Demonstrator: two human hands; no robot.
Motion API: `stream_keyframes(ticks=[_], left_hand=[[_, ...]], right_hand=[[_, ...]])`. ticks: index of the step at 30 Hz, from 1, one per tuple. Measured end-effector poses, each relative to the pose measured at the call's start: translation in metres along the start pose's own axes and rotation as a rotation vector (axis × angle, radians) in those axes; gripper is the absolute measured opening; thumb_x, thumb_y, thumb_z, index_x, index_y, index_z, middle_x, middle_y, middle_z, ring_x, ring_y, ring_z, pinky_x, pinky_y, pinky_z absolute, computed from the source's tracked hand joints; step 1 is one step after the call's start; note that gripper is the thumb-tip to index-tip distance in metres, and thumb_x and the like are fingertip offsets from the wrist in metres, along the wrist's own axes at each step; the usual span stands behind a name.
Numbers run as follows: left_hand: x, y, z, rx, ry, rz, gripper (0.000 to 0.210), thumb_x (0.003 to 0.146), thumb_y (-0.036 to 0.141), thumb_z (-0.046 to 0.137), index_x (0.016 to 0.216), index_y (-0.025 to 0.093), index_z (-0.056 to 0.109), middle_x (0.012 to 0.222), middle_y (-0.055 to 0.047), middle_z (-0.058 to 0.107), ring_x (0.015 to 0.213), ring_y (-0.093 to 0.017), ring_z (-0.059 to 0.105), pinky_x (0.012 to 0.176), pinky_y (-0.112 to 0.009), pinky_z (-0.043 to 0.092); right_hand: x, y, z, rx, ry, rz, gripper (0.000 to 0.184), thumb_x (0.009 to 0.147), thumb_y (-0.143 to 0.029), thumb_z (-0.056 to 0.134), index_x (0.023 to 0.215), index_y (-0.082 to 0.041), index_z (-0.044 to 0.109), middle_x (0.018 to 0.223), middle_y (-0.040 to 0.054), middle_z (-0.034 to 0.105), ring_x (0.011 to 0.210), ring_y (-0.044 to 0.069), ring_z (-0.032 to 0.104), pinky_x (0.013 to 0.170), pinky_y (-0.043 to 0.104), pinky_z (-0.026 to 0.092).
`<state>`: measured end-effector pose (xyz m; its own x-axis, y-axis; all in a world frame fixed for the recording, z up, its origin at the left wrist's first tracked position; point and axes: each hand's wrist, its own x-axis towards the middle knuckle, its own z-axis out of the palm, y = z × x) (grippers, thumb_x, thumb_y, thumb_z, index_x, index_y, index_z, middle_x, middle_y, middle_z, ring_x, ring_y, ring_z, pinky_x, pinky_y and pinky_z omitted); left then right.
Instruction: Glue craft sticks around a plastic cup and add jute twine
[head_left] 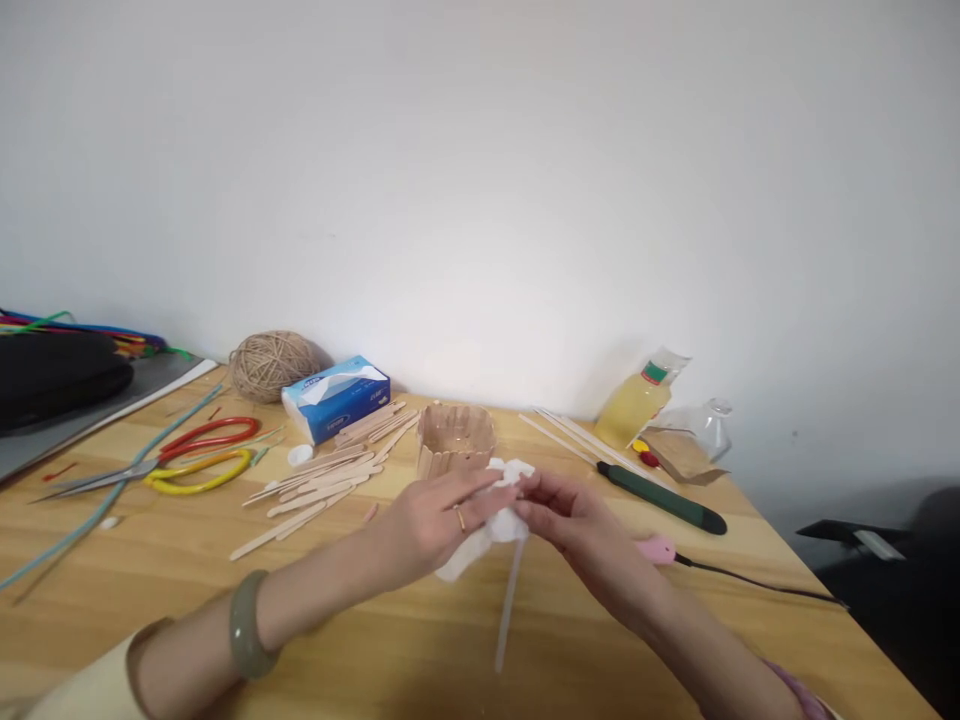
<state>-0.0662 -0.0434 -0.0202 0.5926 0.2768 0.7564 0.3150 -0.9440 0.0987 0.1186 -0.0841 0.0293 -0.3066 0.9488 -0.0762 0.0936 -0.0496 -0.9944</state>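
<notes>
My left hand, with a ring and a green bangle on its wrist, grips a crumpled white tissue. From the other side, the fingertips of my right hand pinch the same tissue. A thin translucent stick points down toward me from beneath the tissue; its upper end is hidden. Behind my right wrist shows a pink handle-like piece with a black cord, mostly covered by the arm. Just beyond my hands stands a small box made of wooden craft sticks.
Loose craft sticks, a blue tissue pack, a twine ball and scissors lie left. On the right are a dark green pen-shaped tool, translucent sticks, a yellow-filled bottle and a clear bottle.
</notes>
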Motion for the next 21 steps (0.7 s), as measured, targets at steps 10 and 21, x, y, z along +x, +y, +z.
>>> stream_keyframes(ticks=[10, 21], left_hand=[[-0.008, -0.002, -0.002, 0.21, -0.156, -0.241, 0.024, 0.085, 0.017, 0.041, 0.107, 0.019, 0.052, 0.094, -0.007, 0.064, 0.062, -0.013, 0.061, 0.053, -0.022, 0.046], [0.016, 0.028, 0.025, -0.074, -0.684, -0.43, 0.055, 0.077, 0.027, 0.058, 0.128, 0.017, 0.04, 0.117, -0.013, 0.05, 0.103, -0.026, 0.053, 0.083, -0.037, 0.047]], right_hand=[[-0.047, 0.084, -0.135, -1.705, 0.256, -0.174, 0.051, 0.064, 0.005, 0.04, 0.108, -0.011, 0.061, 0.115, 0.0175, 0.062, 0.105, 0.034, 0.057, 0.082, 0.049, 0.049], [-0.051, 0.105, -0.141, -1.308, 0.284, -0.252, 0.028, 0.072, -0.003, 0.04, 0.091, -0.016, 0.056, 0.088, 0.0094, 0.056, 0.085, 0.023, 0.053, 0.074, 0.037, 0.045]])
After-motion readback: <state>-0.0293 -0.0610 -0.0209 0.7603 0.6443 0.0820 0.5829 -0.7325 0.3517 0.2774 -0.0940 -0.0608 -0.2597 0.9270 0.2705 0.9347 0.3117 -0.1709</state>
